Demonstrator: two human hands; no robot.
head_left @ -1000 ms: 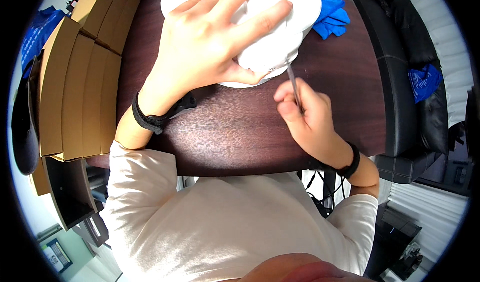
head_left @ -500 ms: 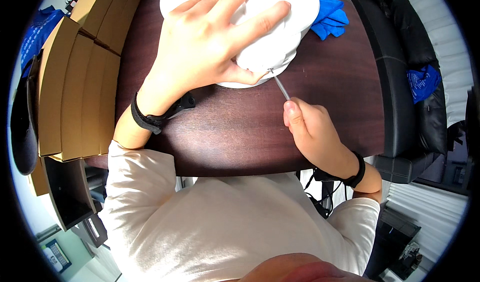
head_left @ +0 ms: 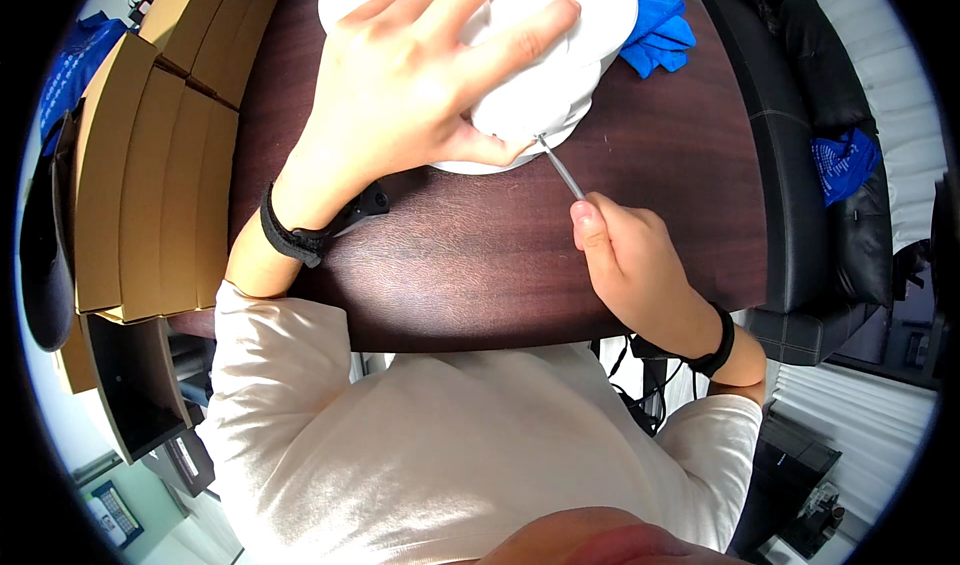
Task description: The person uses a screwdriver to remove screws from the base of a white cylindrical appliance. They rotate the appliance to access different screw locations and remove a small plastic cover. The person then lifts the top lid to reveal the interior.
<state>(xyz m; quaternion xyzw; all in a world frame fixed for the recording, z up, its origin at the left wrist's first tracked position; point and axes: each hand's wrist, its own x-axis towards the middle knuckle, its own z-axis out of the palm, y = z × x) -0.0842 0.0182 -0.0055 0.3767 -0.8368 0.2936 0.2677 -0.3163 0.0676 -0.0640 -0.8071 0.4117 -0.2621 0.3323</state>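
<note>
My left hand point(head_left: 400, 95) lies with its fingers spread across a large rounded white object point(head_left: 600, 5) at the table's far side. The top of this object is cut off by the picture edge, and its kind cannot be told. The left thumb points right along its near lower edge. My right hand point(head_left: 625, 250) is closed around a slim, screwdriver-like metal tool point(head_left: 563, 173), whose handle is hidden in the fist. The tool slants up and left, its tip meeting the white object's near edge beside my left thumb. A tiny metallic bit at the tip is too small to make out.
The dark brown wooden table point(head_left: 480, 265) has a curved near edge. Tall cardboard boxes point(head_left: 160, 195) line its left side. A blue cloth point(head_left: 655, 30) lies at the back right. Beyond the right edge stands a black sofa point(head_left: 790, 185) with a blue bag point(head_left: 845, 165).
My right hand has shifted very slightly right, and the tool lies at a slightly different slant. The left hand and the white object are nearly unmoved.
</note>
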